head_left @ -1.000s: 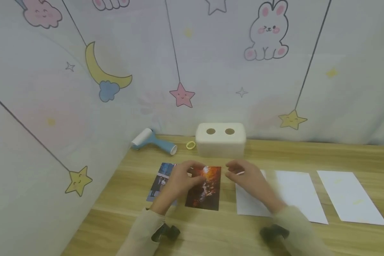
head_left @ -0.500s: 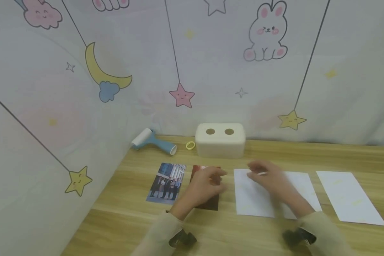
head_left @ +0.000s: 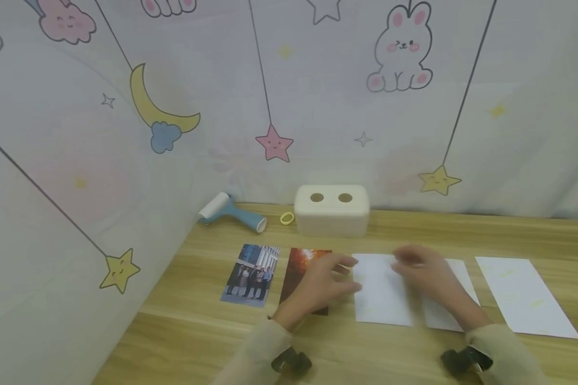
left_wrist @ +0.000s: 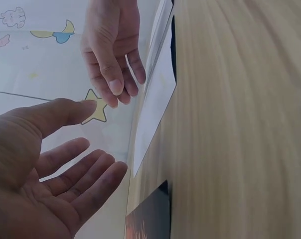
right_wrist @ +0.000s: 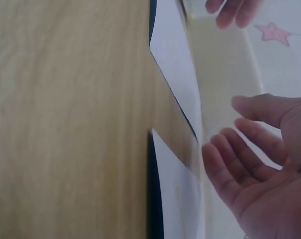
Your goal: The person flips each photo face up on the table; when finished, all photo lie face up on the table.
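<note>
My left hand [head_left: 322, 283] hovers over the right part of a dark photo with an orange glow [head_left: 298, 264], its fingers loosely bent and nothing in them. To its left lies a photo of a group of people [head_left: 251, 275]. Above the neighbouring edges of two white sheets, the left one [head_left: 380, 294] and the middle one [head_left: 445, 313], hangs my right hand [head_left: 426, 272], also holding nothing. A third white sheet [head_left: 527, 299] lies farther right, with faint yellow marks. Both wrist views show relaxed fingers on the left hand [left_wrist: 66, 184] and right hand [right_wrist: 270, 169], apart from the sheets.
Along the back of the wooden table [head_left: 183, 331] stand a blue-handled lint roller [head_left: 241, 215], a small yellow ring [head_left: 287, 218] and a white box with two round holes [head_left: 332, 220]. A white curtain with cartoon prints [head_left: 318, 107] rises behind and at the left.
Both hands have moved to the right above the table, the left from between the two photos, the right from over the left white sheet. The photos and sheets keep their places.
</note>
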### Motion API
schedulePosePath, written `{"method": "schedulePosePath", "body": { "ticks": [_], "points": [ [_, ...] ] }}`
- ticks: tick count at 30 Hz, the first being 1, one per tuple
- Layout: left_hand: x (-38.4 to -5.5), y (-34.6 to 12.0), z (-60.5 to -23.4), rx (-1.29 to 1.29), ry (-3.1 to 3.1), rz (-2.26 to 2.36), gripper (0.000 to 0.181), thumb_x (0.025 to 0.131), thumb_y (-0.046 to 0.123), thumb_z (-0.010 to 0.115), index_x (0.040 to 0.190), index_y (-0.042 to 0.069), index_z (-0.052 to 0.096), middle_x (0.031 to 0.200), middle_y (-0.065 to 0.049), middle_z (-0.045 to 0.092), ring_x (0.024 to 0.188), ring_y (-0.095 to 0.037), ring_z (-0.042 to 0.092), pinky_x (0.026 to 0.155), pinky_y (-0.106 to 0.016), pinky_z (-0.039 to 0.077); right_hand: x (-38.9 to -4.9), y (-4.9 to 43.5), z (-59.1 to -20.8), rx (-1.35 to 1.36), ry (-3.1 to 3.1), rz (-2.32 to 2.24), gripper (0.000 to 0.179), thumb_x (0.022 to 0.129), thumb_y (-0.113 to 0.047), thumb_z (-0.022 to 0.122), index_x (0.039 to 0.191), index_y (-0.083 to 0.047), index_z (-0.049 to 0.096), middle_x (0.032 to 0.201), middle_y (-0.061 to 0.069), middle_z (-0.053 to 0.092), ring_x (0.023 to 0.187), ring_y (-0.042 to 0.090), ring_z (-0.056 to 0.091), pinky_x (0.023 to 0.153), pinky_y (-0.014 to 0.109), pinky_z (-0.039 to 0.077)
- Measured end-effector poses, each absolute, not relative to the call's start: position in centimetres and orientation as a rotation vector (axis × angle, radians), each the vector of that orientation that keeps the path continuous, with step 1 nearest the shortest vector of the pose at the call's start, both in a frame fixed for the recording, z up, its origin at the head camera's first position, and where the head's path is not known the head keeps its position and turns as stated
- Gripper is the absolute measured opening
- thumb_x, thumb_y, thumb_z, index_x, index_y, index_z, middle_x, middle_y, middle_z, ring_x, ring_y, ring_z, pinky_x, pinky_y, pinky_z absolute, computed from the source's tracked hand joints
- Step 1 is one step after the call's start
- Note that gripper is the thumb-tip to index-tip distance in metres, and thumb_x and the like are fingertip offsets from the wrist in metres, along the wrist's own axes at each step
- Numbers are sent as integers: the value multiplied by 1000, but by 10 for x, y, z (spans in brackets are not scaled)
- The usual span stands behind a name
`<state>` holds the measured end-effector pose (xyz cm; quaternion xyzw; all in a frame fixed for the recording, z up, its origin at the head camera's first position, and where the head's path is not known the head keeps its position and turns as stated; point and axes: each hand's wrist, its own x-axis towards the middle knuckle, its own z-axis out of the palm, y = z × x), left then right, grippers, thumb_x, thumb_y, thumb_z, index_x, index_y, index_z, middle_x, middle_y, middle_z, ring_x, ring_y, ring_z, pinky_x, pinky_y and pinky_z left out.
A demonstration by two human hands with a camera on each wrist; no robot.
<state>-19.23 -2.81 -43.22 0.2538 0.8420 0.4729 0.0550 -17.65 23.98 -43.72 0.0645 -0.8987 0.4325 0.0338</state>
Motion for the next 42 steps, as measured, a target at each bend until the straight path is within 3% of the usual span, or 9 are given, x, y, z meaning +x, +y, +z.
{"method": "schedulePosePath", "body": {
  "ticks": [9,21,30,35,42],
  "points": [
    [-190,-14,-434,748,2639,1261,39,81,16,93,117,7,78,107,-5,77,96,-12,69,85,-21,53,-176,244,-443,200,-2787,1278,35,98,-20,78,126,2,71,111,13,74,96,23,66,78,37,54],
    [-184,-6,-439,844,2680,1109,41,79,21,95,115,10,80,110,2,76,102,-7,65,94,-23,51,-174,249,-447,228,-2787,1278,34,97,-17,80,124,0,72,110,10,74,98,22,67,78,33,55],
    [-181,-4,-445,1004,2693,978,53,71,27,100,116,8,80,110,0,73,100,-6,60,93,-19,48,-172,249,-449,281,-2766,1270,33,96,-14,80,122,3,71,110,12,74,100,27,68,79,32,55],
    [-175,-3,-446,992,2708,911,59,71,33,99,121,11,77,114,2,63,106,-9,55,94,-21,45,-173,249,-449,291,-2761,1265,32,95,-13,80,121,4,71,109,13,74,99,27,68,78,31,56],
    [-172,-2,-446,1036,2770,836,60,71,36,100,122,12,77,113,2,60,103,-10,53,90,-18,45,-171,247,-448,295,-2745,1266,29,94,-10,80,119,2,73,107,11,75,98,26,68,80,32,56]
  ]
}}
